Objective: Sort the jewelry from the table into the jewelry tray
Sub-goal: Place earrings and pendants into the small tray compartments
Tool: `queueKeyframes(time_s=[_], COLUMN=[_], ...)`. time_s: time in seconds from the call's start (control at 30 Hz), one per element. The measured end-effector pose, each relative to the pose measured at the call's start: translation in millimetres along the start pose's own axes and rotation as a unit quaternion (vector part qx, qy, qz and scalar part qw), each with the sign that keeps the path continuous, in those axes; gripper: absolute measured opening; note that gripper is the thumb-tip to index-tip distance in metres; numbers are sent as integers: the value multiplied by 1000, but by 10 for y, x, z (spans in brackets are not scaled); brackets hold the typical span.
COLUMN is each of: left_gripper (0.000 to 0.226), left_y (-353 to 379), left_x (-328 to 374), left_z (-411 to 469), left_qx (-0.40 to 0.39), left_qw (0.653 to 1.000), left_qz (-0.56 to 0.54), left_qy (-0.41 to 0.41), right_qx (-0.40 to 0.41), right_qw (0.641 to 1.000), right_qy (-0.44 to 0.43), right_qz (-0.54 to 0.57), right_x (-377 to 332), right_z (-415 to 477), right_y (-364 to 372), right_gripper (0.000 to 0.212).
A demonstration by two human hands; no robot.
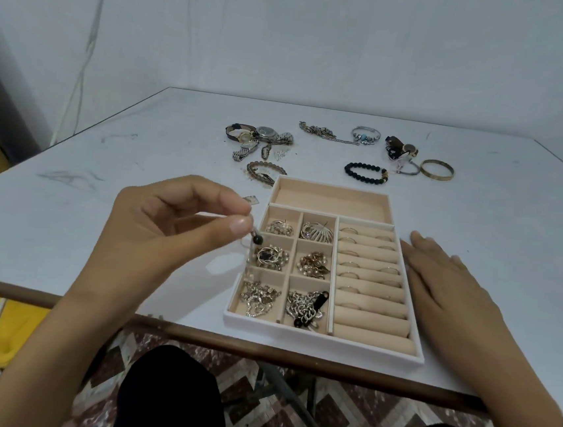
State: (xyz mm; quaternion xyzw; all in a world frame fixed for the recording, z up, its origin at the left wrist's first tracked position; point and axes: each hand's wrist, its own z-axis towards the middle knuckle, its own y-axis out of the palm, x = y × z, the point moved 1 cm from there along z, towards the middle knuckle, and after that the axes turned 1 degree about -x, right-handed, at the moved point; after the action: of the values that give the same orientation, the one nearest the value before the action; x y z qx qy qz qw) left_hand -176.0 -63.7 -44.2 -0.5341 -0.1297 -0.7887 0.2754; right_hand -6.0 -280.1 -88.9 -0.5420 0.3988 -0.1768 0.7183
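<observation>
The left hand (168,226) pinches a small dark-beaded earring (256,242) hanging long axis vertical, bead up, over the jewelry tray (323,336)'s nine-o'clock edge, watches (263,136) and bracelets (366,173) lying on the tabletop (105,175) toward twelve, while the right hand (445,284) rests flat, fingers spread and empty, at the tray's three-o'clock side.

The jewelry tray (325,338) has a matt white outer rim and a soft beige velvety lining. At its 11 o'clock lie shiny metal watches (263,136); at 12 o'clock a matt black bead bracelet (365,172); at 1 o'clock a glossy gold-toned bangle (436,169). The table (141,151) is smooth, pale and scuffed.
</observation>
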Motion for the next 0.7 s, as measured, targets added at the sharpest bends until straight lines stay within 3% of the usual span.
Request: queueKeyframes(time_s=[0.33, 0.7], left_gripper=[15, 9], left_y=[-3, 37], left_x=[-66, -121], left_z=[-76, -16], left_qx=[-131, -190], left_qw=[969, 957], left_qz=[209, 217], left_qy=[-33, -23], right_qx=[4, 3], right_qw=[1000, 1000], right_qy=[-2, 1], right_qz=[-4, -8], right_x=[16, 9], right_z=[-1, -5], right_y=[17, 10], right_gripper=[46, 46])
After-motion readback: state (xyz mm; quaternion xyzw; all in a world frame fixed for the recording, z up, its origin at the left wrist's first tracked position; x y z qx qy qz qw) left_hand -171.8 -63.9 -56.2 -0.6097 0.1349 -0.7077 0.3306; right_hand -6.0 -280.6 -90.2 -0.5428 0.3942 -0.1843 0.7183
